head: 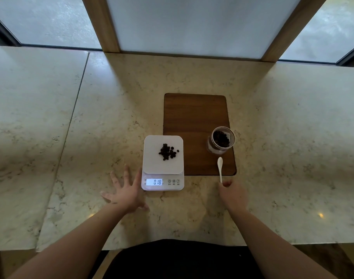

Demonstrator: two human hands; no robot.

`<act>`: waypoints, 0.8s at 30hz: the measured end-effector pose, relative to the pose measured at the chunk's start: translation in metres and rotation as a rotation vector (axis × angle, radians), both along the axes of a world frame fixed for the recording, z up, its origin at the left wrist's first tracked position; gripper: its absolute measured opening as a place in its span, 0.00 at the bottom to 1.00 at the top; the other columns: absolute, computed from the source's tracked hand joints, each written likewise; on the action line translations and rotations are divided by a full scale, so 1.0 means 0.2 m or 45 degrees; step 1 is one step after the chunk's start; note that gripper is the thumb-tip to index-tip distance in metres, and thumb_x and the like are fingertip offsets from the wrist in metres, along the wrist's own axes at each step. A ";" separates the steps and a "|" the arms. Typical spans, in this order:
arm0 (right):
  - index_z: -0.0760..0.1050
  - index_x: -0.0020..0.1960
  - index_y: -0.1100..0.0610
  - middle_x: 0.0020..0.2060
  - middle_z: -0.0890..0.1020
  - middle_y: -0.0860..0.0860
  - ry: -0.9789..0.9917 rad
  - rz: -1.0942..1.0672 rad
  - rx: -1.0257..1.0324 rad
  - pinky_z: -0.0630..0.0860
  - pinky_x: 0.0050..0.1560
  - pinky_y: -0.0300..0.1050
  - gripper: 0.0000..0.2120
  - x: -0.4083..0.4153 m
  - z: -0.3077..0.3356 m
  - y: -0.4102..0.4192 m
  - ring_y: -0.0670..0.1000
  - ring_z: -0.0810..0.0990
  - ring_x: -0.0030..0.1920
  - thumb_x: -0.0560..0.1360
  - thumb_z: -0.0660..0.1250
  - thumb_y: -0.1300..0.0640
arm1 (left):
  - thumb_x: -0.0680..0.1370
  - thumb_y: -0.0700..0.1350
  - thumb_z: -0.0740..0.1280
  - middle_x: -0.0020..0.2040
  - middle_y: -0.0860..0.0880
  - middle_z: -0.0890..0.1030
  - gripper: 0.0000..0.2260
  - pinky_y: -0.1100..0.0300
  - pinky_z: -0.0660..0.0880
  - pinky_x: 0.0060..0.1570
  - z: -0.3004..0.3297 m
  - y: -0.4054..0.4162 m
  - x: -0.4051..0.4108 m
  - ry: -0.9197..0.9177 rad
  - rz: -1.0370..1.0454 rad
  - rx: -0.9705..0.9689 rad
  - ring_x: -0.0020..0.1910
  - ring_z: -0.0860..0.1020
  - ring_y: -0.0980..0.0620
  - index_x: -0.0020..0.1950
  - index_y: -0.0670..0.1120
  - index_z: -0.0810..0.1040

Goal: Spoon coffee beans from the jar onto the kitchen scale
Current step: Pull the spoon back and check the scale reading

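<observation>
A white kitchen scale [152, 168] stands on the marble counter with a small heap of coffee beans [168, 151] on its platform; its lit display reads 018. To its right an open glass jar [221, 140] holding dark beans stands on a brown wooden board [194, 115]. A white spoon [220, 168] lies with its bowl on the board, below the jar, and its handle reaching off the near edge. My right hand [233, 193] pinches the end of that handle. My left hand [124, 191] is flat on the counter, fingers spread, just left of the scale.
The marble counter [91, 121] runs wide on both sides, with a seam at the left. A wood-framed white panel [192, 25] and windows rise along the far edge. The counter's near edge is just under my forearms.
</observation>
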State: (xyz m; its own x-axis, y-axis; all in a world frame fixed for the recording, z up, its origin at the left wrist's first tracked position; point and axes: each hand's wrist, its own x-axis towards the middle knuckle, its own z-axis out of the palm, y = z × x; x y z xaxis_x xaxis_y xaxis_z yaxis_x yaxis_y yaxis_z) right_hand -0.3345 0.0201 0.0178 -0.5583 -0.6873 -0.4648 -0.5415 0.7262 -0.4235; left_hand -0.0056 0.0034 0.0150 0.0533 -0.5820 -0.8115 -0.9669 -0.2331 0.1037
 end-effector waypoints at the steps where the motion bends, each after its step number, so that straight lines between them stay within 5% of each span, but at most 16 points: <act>1: 0.76 0.42 0.49 0.35 0.80 0.45 -0.002 0.004 0.002 0.67 0.28 0.40 0.06 0.00 0.00 0.00 0.44 0.77 0.34 0.74 0.69 0.47 | 0.65 0.64 0.79 0.70 0.53 0.15 0.64 0.15 0.44 0.62 0.00 0.00 0.00 0.000 0.001 -0.003 0.67 0.17 0.36 0.71 0.68 0.23; 24: 0.77 0.47 0.52 0.39 0.79 0.46 -0.057 -0.040 -0.069 0.69 0.31 0.41 0.06 0.03 -0.01 0.01 0.44 0.77 0.38 0.74 0.70 0.50 | 0.63 0.63 0.80 0.69 0.54 0.15 0.65 0.14 0.42 0.60 -0.06 0.01 0.02 -0.003 0.044 -0.083 0.65 0.15 0.37 0.71 0.70 0.23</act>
State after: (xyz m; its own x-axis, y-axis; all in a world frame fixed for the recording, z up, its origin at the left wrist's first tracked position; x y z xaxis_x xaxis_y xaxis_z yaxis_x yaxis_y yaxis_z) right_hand -0.3280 0.0224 0.0167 -0.5591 -0.6948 -0.4524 -0.4987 0.7177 -0.4860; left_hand -0.0023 0.0051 0.0021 0.0762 -0.6312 -0.7719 -0.9586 -0.2594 0.1175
